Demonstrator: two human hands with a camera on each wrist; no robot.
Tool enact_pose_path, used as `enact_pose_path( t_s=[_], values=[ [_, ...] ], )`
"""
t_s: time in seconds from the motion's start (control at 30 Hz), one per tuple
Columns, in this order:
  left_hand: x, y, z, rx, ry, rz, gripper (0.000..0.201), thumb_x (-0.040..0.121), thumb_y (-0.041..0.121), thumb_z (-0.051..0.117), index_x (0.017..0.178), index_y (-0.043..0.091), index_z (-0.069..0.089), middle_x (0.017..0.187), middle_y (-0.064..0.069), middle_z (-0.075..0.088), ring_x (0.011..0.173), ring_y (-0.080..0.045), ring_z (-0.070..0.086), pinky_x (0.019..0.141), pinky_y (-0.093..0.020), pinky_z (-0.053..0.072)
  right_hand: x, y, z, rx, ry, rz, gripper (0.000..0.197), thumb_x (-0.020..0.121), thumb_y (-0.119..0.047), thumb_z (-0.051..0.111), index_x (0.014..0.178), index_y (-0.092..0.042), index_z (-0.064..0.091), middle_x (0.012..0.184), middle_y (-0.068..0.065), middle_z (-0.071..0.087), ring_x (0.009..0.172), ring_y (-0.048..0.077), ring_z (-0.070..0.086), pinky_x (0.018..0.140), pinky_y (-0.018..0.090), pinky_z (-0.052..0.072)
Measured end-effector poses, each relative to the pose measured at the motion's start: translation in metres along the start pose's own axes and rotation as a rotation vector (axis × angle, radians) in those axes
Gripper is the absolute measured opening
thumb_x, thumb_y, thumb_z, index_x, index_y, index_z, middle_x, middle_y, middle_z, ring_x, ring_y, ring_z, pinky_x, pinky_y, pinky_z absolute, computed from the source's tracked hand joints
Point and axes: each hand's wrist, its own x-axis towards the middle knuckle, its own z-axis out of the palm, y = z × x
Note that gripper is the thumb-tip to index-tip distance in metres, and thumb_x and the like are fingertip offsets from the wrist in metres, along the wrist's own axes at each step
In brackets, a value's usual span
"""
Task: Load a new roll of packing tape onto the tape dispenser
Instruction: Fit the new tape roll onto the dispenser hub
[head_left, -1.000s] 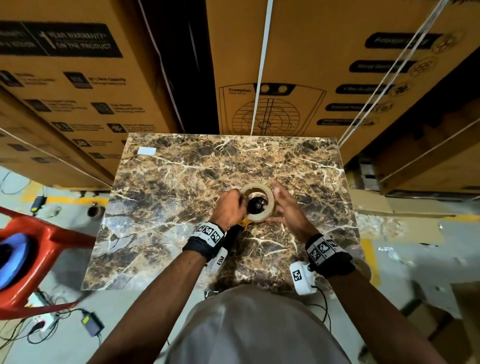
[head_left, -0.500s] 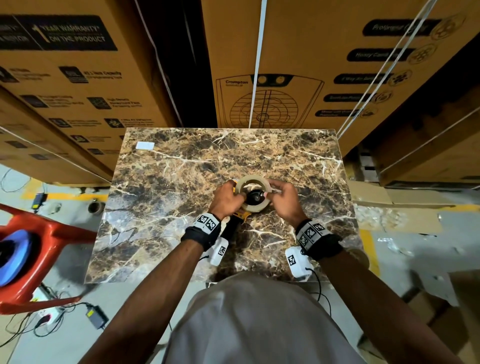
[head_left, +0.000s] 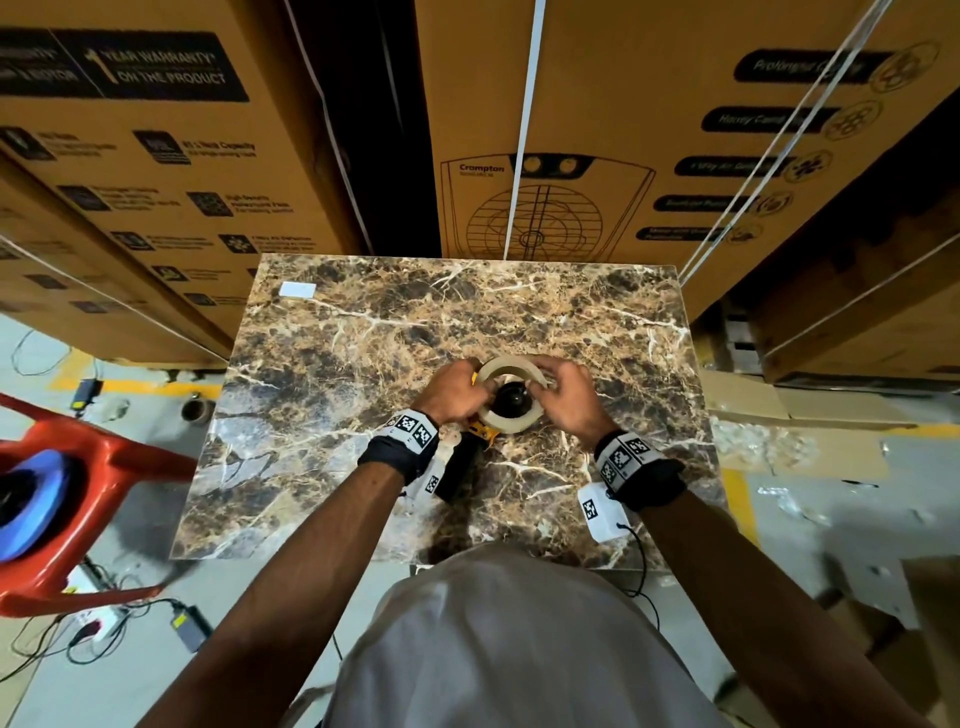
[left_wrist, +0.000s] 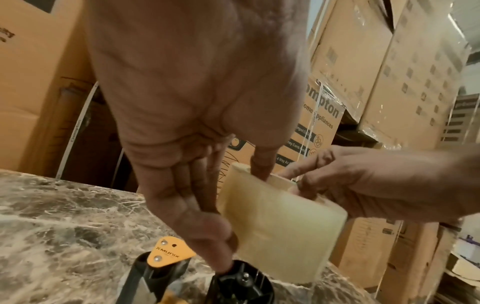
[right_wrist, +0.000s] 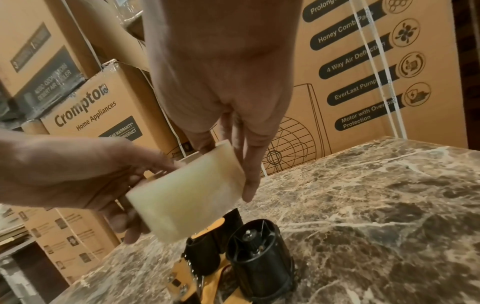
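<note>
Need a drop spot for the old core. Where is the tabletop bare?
Bare marble: far half, between the white label and the boxes; also the left edge. Crowded: near centre, where both hands hold the tape roll over the dispenser.

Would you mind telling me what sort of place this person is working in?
Most likely a warehouse or stockroom for home appliances. Tall stacked cardboard cartons printed "Crompton" with air-cooler features surround a marble-patterned table, and yellow floor markings run along the concrete.
</note>
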Motion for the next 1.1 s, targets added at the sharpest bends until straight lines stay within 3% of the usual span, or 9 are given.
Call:
enact_pose_path(
  t_s=[0.13, 0.23, 0.33, 0.4, 0.53, 0.67, 0.77, 0.93, 1.1],
  values=[
    [0.001, -0.002, 0.010, -0.124, -0.011, -0.068, 0.025, 0.101, 0.027, 0.058, 0.108, 0.003, 0.059, 0.088, -0.018, 0.073, 0.071, -0.036, 0.075, 0.067, -0.052, 0.063, 0.002, -0.006, -0.005, 0.062, 0.019, -0.027, 0.043, 0.093, -0.021, 0.071, 0.136, -0.023, 0.063, 0.135, 0.003, 0.066, 0.114, 0.023, 0.068, 0.097, 0.046, 0.059],
    [0.006, -0.002, 0.018, -0.255, 0.077, -0.143, 0.029, 0.100, 0.028, 0.058, 0.101, -0.001, 0.064, 0.086, -0.022, 0.074, 0.078, -0.040, 0.074, 0.075, -0.054, 0.062, 0.000, -0.006, 0.000, -0.006, 0.064, 0.010, 0.052, 0.092, -0.032, 0.072, 0.141, -0.021, 0.058, 0.121, 0.007, 0.070, 0.081, 0.021, 0.074, 0.072, 0.034, 0.065],
    [0.005, -0.002, 0.022, -0.320, 0.102, -0.183, 0.025, 0.101, 0.022, 0.057, 0.094, -0.001, 0.062, 0.087, -0.024, 0.073, 0.080, -0.041, 0.075, 0.077, -0.052, 0.062, 0.000, -0.003, 0.008, -0.090, 0.121, 0.035, 0.051, 0.090, -0.031, 0.075, 0.136, -0.014, 0.062, 0.123, 0.006, 0.066, 0.075, 0.023, 0.074, 0.067, 0.034, 0.064],
    [0.004, -0.002, 0.025, -0.292, 0.126, -0.199, 0.025, 0.099, 0.026, 0.059, 0.088, 0.003, 0.060, 0.085, -0.022, 0.072, 0.077, -0.039, 0.075, 0.075, -0.051, 0.062, 0.000, 0.000, 0.010, -0.101, 0.184, 0.079, 0.040, 0.088, -0.029, 0.078, 0.123, -0.010, 0.069, 0.109, 0.006, 0.071, 0.073, 0.017, 0.072, 0.064, 0.029, 0.063],
    [0.006, -0.003, 0.033, -0.251, 0.183, -0.224, 0.030, 0.097, 0.037, 0.061, 0.091, 0.008, 0.057, 0.091, -0.014, 0.072, 0.080, -0.033, 0.075, 0.074, -0.047, 0.063, -0.005, 0.003, 0.010, -0.122, 0.260, 0.132, 0.018, 0.090, -0.028, 0.077, 0.084, -0.012, 0.071, 0.067, 0.006, 0.069, 0.048, 0.013, 0.060, 0.042, 0.015, 0.043],
    [0.006, -0.003, 0.035, -0.254, 0.130, -0.255, 0.034, 0.095, 0.033, 0.065, 0.101, -0.001, 0.061, 0.087, -0.017, 0.073, 0.072, -0.033, 0.076, 0.067, -0.045, 0.064, -0.004, 0.008, 0.008, -0.147, 0.232, 0.146, 0.019, 0.092, -0.025, 0.075, 0.084, -0.008, 0.071, 0.065, 0.009, 0.067, 0.046, 0.015, 0.058, 0.039, 0.012, 0.039],
    [0.009, -0.005, 0.034, -0.093, 0.118, -0.189, 0.031, 0.091, 0.032, 0.067, 0.093, 0.001, 0.068, 0.080, -0.014, 0.075, 0.067, -0.029, 0.075, 0.070, -0.044, 0.064, -0.004, 0.010, 0.004, -0.176, 0.193, 0.120, 0.014, 0.093, -0.018, 0.074, 0.091, -0.004, 0.073, 0.065, 0.008, 0.066, 0.045, 0.014, 0.057, 0.037, 0.011, 0.038],
    [0.012, -0.003, 0.039, 0.043, 0.120, -0.113, 0.031, 0.091, 0.037, 0.063, 0.089, 0.006, 0.065, 0.084, -0.012, 0.073, 0.076, -0.032, 0.072, 0.077, -0.047, 0.061, -0.003, 0.008, 0.002, -0.180, 0.166, 0.093, 0.023, 0.090, -0.014, 0.077, 0.110, -0.004, 0.075, 0.092, 0.008, 0.077, 0.064, 0.015, 0.073, 0.053, 0.025, 0.060],
    [0.010, -0.004, 0.041, -0.051, 0.114, -0.129, 0.028, 0.094, 0.029, 0.062, 0.098, 0.003, 0.068, 0.082, -0.011, 0.075, 0.068, -0.029, 0.075, 0.070, -0.044, 0.064, -0.010, 0.015, -0.009, -0.192, 0.207, 0.101, 0.022, 0.088, -0.026, 0.079, 0.079, -0.008, 0.072, 0.061, 0.004, 0.067, 0.039, 0.004, 0.059, 0.039, 0.013, 0.043]
  ],
)
